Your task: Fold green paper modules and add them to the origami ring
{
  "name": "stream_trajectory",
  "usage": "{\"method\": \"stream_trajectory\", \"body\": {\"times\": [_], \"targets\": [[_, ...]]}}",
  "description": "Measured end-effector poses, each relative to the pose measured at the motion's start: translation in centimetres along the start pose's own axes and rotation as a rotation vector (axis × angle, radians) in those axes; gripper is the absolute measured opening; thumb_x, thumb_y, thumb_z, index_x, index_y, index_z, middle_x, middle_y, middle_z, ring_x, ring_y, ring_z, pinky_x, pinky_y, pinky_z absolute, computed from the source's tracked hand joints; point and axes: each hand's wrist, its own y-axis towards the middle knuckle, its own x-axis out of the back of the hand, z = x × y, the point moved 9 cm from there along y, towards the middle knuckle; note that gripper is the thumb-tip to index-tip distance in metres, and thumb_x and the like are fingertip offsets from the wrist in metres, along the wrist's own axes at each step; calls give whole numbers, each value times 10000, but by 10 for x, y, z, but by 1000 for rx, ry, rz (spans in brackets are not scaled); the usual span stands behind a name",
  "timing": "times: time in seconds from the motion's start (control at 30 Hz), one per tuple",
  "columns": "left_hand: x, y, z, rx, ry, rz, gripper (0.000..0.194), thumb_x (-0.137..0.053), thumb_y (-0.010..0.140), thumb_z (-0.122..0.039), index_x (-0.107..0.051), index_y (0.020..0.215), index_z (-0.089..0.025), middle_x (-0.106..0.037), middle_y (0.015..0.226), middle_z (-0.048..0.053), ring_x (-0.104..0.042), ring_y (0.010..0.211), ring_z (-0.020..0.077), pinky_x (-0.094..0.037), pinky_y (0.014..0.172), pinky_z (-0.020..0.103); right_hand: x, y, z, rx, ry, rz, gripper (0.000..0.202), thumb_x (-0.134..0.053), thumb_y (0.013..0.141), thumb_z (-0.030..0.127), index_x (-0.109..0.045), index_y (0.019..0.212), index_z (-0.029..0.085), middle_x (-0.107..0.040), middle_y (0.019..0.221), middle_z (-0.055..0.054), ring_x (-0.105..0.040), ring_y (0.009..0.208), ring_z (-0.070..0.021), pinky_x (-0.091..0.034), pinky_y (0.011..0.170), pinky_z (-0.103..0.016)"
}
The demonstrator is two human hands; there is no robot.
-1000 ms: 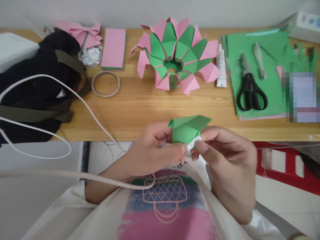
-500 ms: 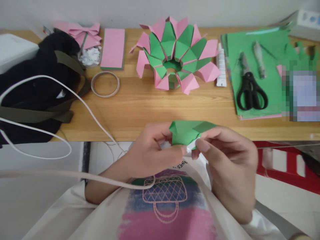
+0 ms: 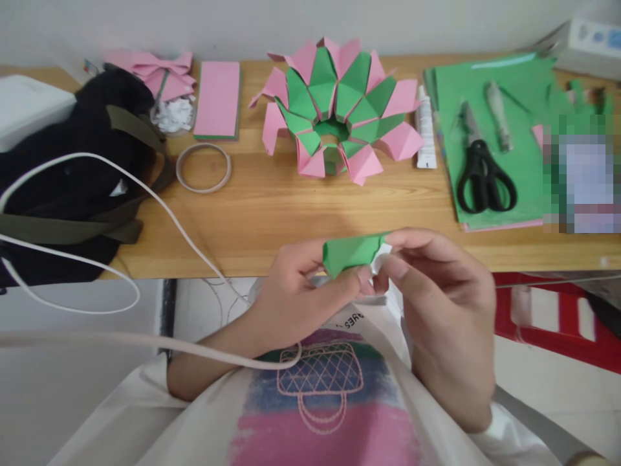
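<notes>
A folded piece of green paper [image 3: 350, 254] is held up in front of my chest, near the table's front edge. My left hand [image 3: 310, 291] grips its left part, thumb on the near side and the other fingers mostly hidden behind. At the right end of the paper, a small white strip [image 3: 381, 255] stands out, curled, by the fingertips of my right hand [image 3: 436, 298]. Those fingers are pinched together on the strip; whether they also touch the green paper is hard to see. Beyond my hands stands a pink and green folded-paper flower [image 3: 363, 97].
Right of the flower lie a white tube [image 3: 426, 129] and black-handled scissors [image 3: 485, 178] on green sheets [image 3: 449, 90]. A tape ring [image 3: 204, 189], pink paper stack [image 3: 217, 97], white scraps [image 3: 174, 115] and black bag [image 3: 72, 181] are left. A white cable [image 3: 160, 200] loops beside my left arm.
The green paper has tipped and narrowed in view. The white strip now curls up from the paper's right end, with my right fingertips still at it. The view has shifted slightly.
</notes>
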Motion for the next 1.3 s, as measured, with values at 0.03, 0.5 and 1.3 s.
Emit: {"method": "stream_trajectory", "body": {"times": [0.03, 0.5, 1.3], "targets": [[1, 1, 0, -6, 14, -24, 138, -653, 861, -283, -688, 752, -206, -742, 776, -7, -682, 722, 142, -541, 665, 251, 0, 1, 0, 0, -18, -5, 134, -649, 849, 148, -698, 907, 258, -642, 647, 43, -617, 579, -102, -522, 541, -226], [15, -6, -51, -163, 629, -2, 41, -661, 812, -239, -698, 829, -231, -726, 801, -13, -651, 736, 167, -500, 661, 260, -15, 4, 26, 194, -582, 267, 84, -644, 801, 144, -632, 797, 227, -648, 695, 40, -589, 615, -105, -483, 541, -221], [1, 0, -24, 54, 185, 135, 99, -605, 821, -146, -656, 745, -181, -642, 685, -43, -585, 620, 70, -457, 528, 136, -1, -3, 16, 91, -215, 161, 251, -644, 857, 130, -676, 1055, 280, -665, 853, 14, -631, 712, -106, -524, 547, -206]]}}
